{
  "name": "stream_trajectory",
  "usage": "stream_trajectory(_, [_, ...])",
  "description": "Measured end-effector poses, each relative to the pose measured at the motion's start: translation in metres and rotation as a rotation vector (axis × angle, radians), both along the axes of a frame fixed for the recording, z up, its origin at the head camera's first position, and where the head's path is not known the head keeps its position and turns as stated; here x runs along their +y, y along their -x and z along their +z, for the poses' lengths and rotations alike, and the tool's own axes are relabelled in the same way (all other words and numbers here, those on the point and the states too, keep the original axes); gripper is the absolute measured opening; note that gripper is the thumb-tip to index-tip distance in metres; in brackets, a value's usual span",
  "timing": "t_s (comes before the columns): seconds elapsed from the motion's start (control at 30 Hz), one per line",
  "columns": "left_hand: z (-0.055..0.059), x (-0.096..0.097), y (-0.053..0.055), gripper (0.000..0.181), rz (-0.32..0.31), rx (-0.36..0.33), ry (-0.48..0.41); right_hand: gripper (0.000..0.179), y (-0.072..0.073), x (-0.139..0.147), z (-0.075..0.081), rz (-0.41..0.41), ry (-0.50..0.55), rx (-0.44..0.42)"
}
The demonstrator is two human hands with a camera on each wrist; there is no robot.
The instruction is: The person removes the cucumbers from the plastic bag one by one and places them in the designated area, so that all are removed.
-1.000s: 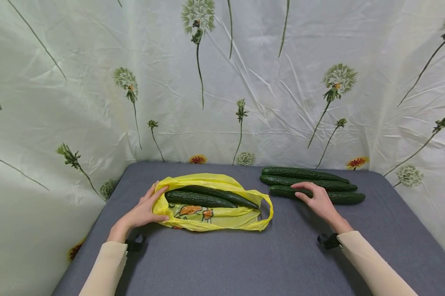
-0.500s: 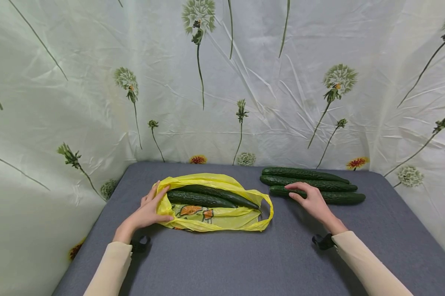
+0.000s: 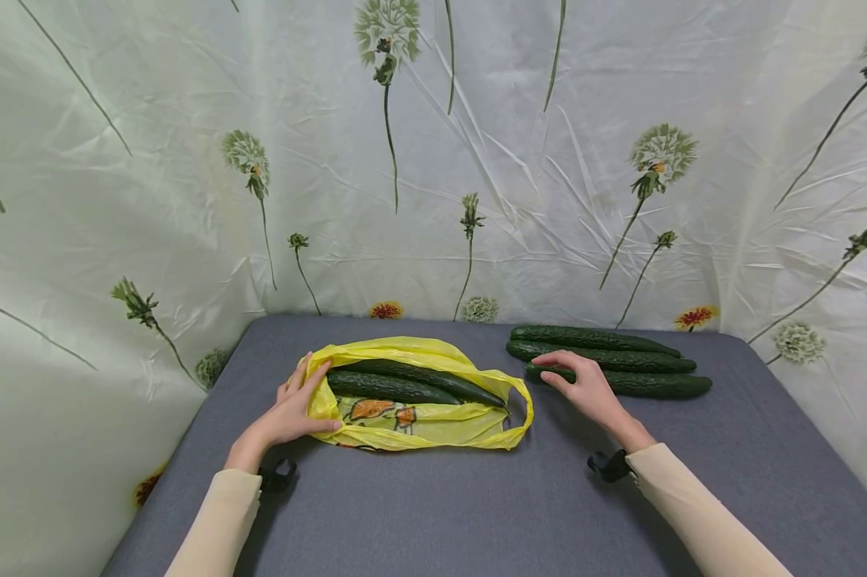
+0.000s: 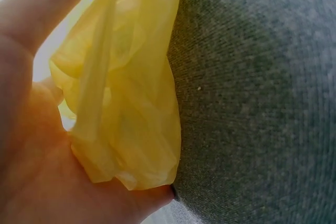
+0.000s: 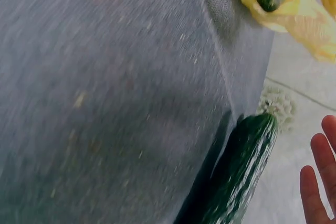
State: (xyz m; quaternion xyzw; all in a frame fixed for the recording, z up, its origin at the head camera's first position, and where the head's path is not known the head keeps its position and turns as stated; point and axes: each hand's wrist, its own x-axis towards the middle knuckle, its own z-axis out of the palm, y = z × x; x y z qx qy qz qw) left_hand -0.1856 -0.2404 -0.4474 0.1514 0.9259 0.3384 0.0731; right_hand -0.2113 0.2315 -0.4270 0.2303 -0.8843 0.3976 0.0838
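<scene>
Right hand (image 3: 585,391) moved nearer bag (image 3: 444,417), gap between, fingers parted over cucumber (image 3: 657,385); left hand (image 3: 288,415) spread at rim (image 3: 408,441).

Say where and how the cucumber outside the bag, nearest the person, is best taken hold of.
Probably around the middle, coming from above and the near side. This nearest cucumber is long, slim and lying flat, so a mid-body grip should balance it. No cucumber lies against its near flank, while another cucumber lies close along its far side, likely leaving little room there.
</scene>
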Motion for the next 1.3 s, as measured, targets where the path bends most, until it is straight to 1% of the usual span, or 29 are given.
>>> stream_trajectory(0.4, [0.002, 0.0, 0.0, 0.105, -0.004, -0.018, 0.004, 0.024, 0.004, -0.03, 0.002, 0.1, 0.049, -0.019])
stream_trajectory(0.63, [0.001, -0.001, 0.001, 0.103, -0.007, -0.005, 0.025, 0.023, 0.006, -0.047, 0.002, 0.147, 0.082, -0.008])
stream_trajectory(0.97, [0.0, -0.002, 0.002, 0.102, -0.002, -0.008, 0.046, 0.024, 0.007, -0.072, 0.006, 0.214, 0.113, -0.052])
stream_trajectory(1.07, [0.001, -0.001, 0.002, 0.101, -0.001, -0.01, 0.051, 0.024, 0.006, -0.08, 0.007, 0.216, 0.118, -0.054])
stream_trajectory(1.3, [0.003, -0.001, 0.001, 0.101, -0.004, -0.009, 0.042, 0.024, 0.005, -0.096, 0.006, 0.223, 0.085, -0.046])
